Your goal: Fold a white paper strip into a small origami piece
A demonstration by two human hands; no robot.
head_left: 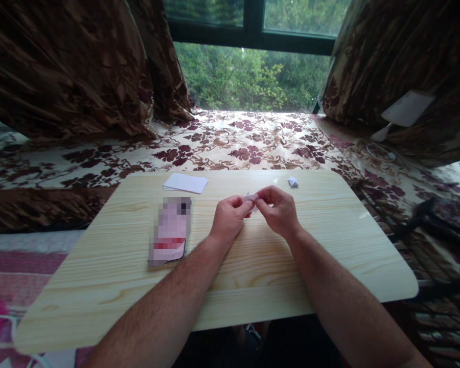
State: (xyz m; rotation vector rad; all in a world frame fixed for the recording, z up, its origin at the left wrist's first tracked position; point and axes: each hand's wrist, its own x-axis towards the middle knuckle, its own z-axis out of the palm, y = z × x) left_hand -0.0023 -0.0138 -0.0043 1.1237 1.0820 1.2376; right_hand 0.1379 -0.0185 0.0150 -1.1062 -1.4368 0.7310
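Between my two hands, over the middle of the table, is a small piece of folded white paper (250,197). My left hand (230,217) pinches its left side between thumb and fingers. On the other side, my right hand (278,209) grips it with thumb and forefinger. My fingers cover much of the paper, so its full shape is hidden. A small folded paper piece (293,182) sits on the table beyond my right hand. To the far left lies a short stack of white paper sheets (186,183).
A pink phone-like object (170,230), partly pixelated, lies left of my left forearm. The pale wooden table (253,276) has rounded corners. Behind it are a flower-patterned cloth surface (249,140), brown curtains (80,61) and a window. A white lamp (406,108) leans at the right.
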